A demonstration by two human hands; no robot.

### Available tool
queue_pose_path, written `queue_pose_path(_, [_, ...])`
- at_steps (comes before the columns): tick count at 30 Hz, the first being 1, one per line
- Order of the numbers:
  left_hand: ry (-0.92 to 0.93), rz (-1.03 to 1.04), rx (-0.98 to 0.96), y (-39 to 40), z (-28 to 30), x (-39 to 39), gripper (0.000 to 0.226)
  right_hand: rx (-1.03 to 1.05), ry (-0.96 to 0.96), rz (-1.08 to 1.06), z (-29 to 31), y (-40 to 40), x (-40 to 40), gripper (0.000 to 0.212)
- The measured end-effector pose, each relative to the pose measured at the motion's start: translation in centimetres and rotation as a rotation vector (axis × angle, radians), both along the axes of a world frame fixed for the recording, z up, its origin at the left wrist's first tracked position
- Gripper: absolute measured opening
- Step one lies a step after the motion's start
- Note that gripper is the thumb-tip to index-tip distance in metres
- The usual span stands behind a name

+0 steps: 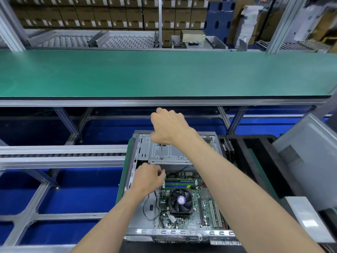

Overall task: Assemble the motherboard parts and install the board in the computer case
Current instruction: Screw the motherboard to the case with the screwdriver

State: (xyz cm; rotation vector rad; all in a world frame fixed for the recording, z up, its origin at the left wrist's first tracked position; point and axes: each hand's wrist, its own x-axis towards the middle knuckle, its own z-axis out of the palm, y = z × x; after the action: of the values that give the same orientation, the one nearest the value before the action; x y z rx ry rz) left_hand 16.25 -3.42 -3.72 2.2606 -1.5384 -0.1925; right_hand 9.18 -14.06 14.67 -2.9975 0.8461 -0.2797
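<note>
Here's the computer case (144, 154), lying open on its side right below the camera, with a green mat edge showing along its left flank. The motherboard (198, 212) sits flat inside the case, filling the near right part of it. On the board, a black cooling fan (181, 201) with a purple centre label stands near the middle, and the memory slots (179, 183), striped blue and green, run across just beyond it.

The right hand (168, 127) is up over the far end of the case, fingers curled down round the handle of a screwdriver (161, 151). The thin shaft drops straight down from the fist, its tip touching the grey metal drive bracket (169, 154) at the case's far end.

The left hand (148, 178) reaches in at the case's left side, fingers bent and bunched at the far left corner of the board, just below the bracket. Whether it pinches anything there, I cannot tell; the fingertips hide it.

A thin black cable (145, 209) loops over the bare case floor left of the board. Beyond the case runs a long green counter (164, 73). Far behind it, stacked cardboard boxes (109, 13) line the back.
</note>
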Motion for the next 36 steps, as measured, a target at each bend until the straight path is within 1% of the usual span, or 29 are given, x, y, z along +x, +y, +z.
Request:
queue_pose_path(2, [-0.006,0.019,0.224,0.0,-0.9,-0.4,0.04,0.094,-0.009,0.04,0.2,0.2,0.1,0.015])
queue_pose_path(3, [0.018,0.039,0.311,0.0,-1.3,-0.6,0.034,0.086,-0.009,0.034,0.1,0.3,0.2,0.012])
queue_pose_path(5, [0.083,0.051,0.457,0.1,-1.9,-1.0,0.022,-0.025,-0.002,-0.027,-0.3,0.3,0.2,0.027])
queue_pose_path(6, [0.104,0.046,0.51,0.1,-2.1,-1.1,0.016,-0.072,0.002,-0.061,-0.5,0.2,0.2,0.03])
queue_pose_path(7, [0.115,0.036,0.547,0.0,-2.3,-1.2,0.011,-0.095,0.006,-0.076,-0.5,0.0,0.1,0.029])
queue_pose_path(8, [0.124,0.03,0.565,-0.1,-2.7,-1.2,0.017,-0.089,0.015,-0.074,-0.3,-0.1,0.0,0.025])
queue_pose_path(10, [0.131,0.031,0.579,-0.4,-3.8,-1.4,0.051,0.006,0.022,-0.032,0.1,-0.2,-0.5,0.02])
queue_pose_path(11, [0.136,0.035,0.585,-0.5,-4.3,-1.6,0.063,0.066,0.015,-0.006,0.3,-0.3,-0.7,0.02])
queue_pose_path(12, [0.137,0.035,0.594,-0.5,-4.6,-1.9,0.067,0.108,0.004,0.01,0.4,-0.4,-0.9,0.022])
queue_pose_path(13, [0.14,0.037,0.599,-0.5,-4.8,-2.0,0.068,0.119,-0.012,0.01,0.3,-0.4,-1.1,0.021])
queue_pose_path(15, [0.15,0.046,0.591,-0.5,-5.2,-2.2,0.066,0.053,-0.029,-0.03,0.1,-0.2,-1.2,0.017])
queue_pose_path(17, [0.16,0.052,0.582,-0.6,-5.2,-2.2,0.062,-0.017,-0.03,-0.063,-0.2,-0.2,-1.2,0.023])
queue_pose_path(19, [0.171,0.057,0.573,-0.7,-5.2,-2.0,0.06,0.009,-0.033,-0.039,-0.1,-0.2,-1.0,0.026])
queue_pose_path(22, [0.181,0.067,0.559,-0.7,-5.3,-1.8,0.061,0.117,-0.042,0.022,0.2,-0.1,-0.8,0.025])
queue_pose_path(25, [0.192,0.072,0.554,-0.6,-5.5,-1.6,0.061,0.032,-0.041,-0.024,-0.1,-0.1,-0.5,0.023])
queue_pose_path(27, [0.195,0.074,0.548,-0.6,-5.5,-1.5,0.063,-0.007,-0.037,-0.054,-0.1,-0.2,-0.5,0.026])
queue_pose_path(29, [0.195,0.077,0.544,-0.7,-5.6,-1.5,0.065,0.054,-0.031,-0.031,0.1,-0.4,-0.7,0.029])
queue_pose_path(31, [0.2,0.079,0.549,-0.7,-5.8,-1.5,0.069,0.136,-0.033,0.001,0.5,-0.6,-0.9,0.02])
queue_pose_path(32, [0.205,0.081,0.55,-0.8,-5.8,-1.5,0.071,0.143,-0.031,0.004,0.5,-0.6,-1.0,0.018])
queue_pose_path(33, [0.211,0.082,0.549,-0.8,-5.8,-1.5,0.072,0.122,-0.029,-0.004,0.4,-0.5,-1.0,0.02])
queue_pose_path(35, [0.214,0.083,0.544,-0.8,-5.9,-1.4,0.072,0.032,-0.024,-0.034,0.2,-0.3,-0.9,0.029])
queue_pose_path(36, [0.214,0.083,0.541,-0.8,-6.0,-1.4,0.071,0.006,-0.026,-0.039,0.1,-0.2,-0.8,0.028])
